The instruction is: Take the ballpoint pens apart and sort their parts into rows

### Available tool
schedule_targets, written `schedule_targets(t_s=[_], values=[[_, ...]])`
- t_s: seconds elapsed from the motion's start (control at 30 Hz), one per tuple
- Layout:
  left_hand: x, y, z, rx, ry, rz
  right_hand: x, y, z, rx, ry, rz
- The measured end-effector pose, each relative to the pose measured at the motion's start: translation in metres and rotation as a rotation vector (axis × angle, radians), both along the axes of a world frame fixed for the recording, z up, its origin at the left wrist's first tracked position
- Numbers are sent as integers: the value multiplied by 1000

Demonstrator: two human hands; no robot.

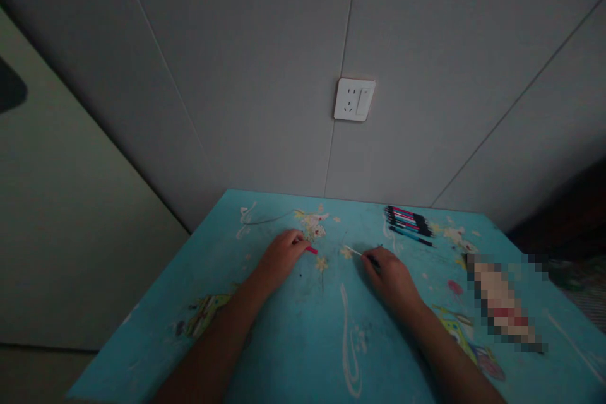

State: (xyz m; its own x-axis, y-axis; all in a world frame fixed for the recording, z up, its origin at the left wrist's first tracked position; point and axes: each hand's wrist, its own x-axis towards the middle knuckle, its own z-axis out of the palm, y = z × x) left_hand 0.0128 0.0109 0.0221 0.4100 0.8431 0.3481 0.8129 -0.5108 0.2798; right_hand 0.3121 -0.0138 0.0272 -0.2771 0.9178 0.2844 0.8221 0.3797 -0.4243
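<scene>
My left hand [285, 249] rests at the middle of the blue table, its fingers closed on a short red pen barrel [311, 250] whose end pokes out to the right. To its right, my right hand [387, 268] is closed around a dark pen part, mostly hidden by the fingers. A thin white pen refill [353, 251] sticks out of that hand toward the left. The two pieces are apart, with a gap of tabletop between them. Beyond my right hand lies a row of several pens [408, 219], black with pink and blue barrels. A blue and black pen [409, 236] lies at the near side of the row.
The table [303, 341] has a blue cover printed with cartoon figures and flowers. A pixelated, blurred-out item [502, 303] lies on its right side. Behind the table stands a grey panelled wall with a white socket plate [355, 100].
</scene>
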Motion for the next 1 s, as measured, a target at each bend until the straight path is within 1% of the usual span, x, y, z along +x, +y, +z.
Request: schedule_targets(t_s=[0.07,0.13,0.23,0.3,0.37,0.5,0.57,0.63,0.7,0.77,0.83,0.9,1.0], values=[[-1,3,-7,33,-15,19,-6,0,-5,18,-33,-19],[0,5,-12,69,-39,8,-13,0,-9,34,-75,-27],[4,5,-15,110,-102,-24,-20,0,-13,53,-118,-32],[7,4,-12,137,-153,-32,-21,1,-14,58,-124,-29],[10,2,-8,201,-173,-41,-21,1,-13,62,-114,-26],[19,-2,2,367,-64,-185,-23,-1,-9,86,-63,-14],[23,-2,3,401,-50,-217,-26,-2,-7,99,-37,-11],[24,0,2,404,-97,-170,-28,-3,-7,111,-21,-5],[20,3,-2,383,-140,-84,-29,-2,-8,118,-13,0],[11,6,-8,347,-184,26,-29,-1,-9,115,-15,10],[-3,11,-15,285,-223,99,-29,0,-11,108,-37,27],[-16,16,-23,208,-276,122,-30,1,-13,107,-74,43],[-30,25,-33,138,-367,113,-34,-1,-15,127,-119,52]])
